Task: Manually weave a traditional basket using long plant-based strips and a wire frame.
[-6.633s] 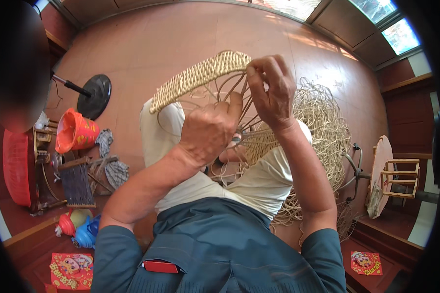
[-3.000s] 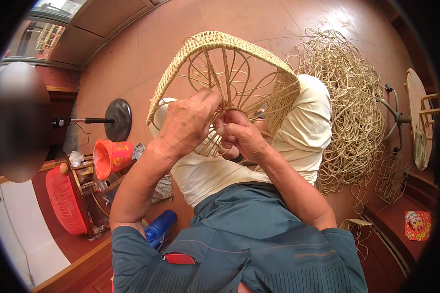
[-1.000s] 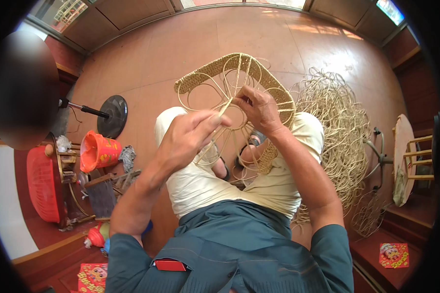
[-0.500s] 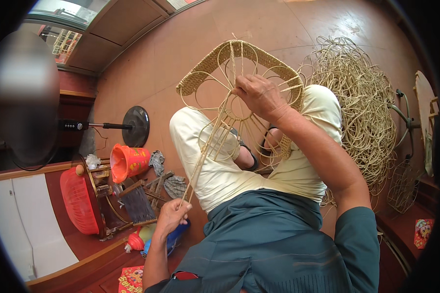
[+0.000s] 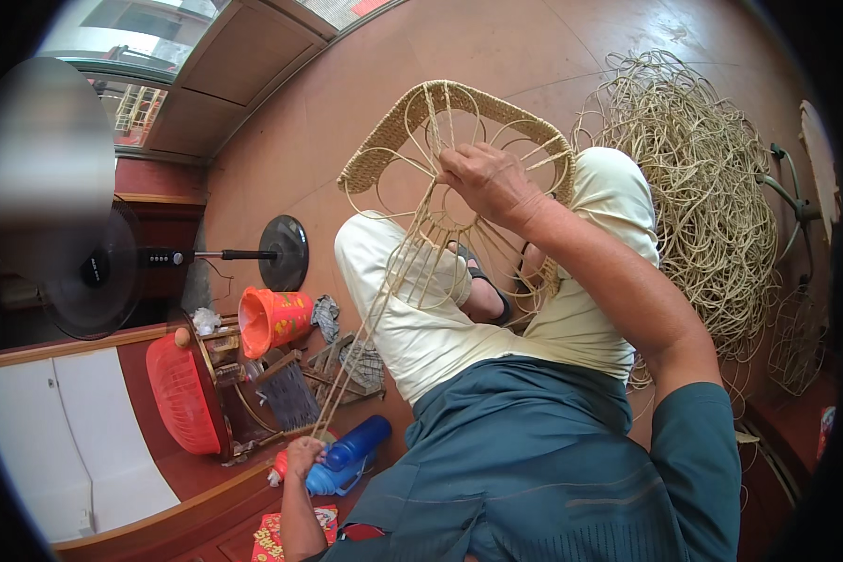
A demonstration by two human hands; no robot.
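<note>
Between my knees rests a round wire frame partly covered by a braided straw-coloured band (image 5: pixel 384 140), its wire loops spreading from a ring in the middle. My right hand (image 5: pixel 487 180) is closed on the frame's wires and the cord just inside the band; its fingertips partly hide the grip. From there straw-coloured cord strands (image 5: pixel 370 328) stretch taut down to the left, across my pale trouser leg. Low at the left, my left hand (image 5: pixel 305 457) is closed round the far end of these strands, beside a blue flask (image 5: pixel 358 442).
A large tangled heap of cord (image 5: pixel 698 206) lies on the floor at the right. To the left stand a black fan (image 5: pixel 89 267), an orange bucket (image 5: pixel 276 320), a red plastic basket (image 5: pixel 183 398) and small wooden stools (image 5: pixel 286 393). Crumpled cloths lie near them.
My left hand has moved down and to the left, drawing out the cord; its strands now run longer and farther apart. The right hand keeps its grip. The whole view has shifted slightly.
</note>
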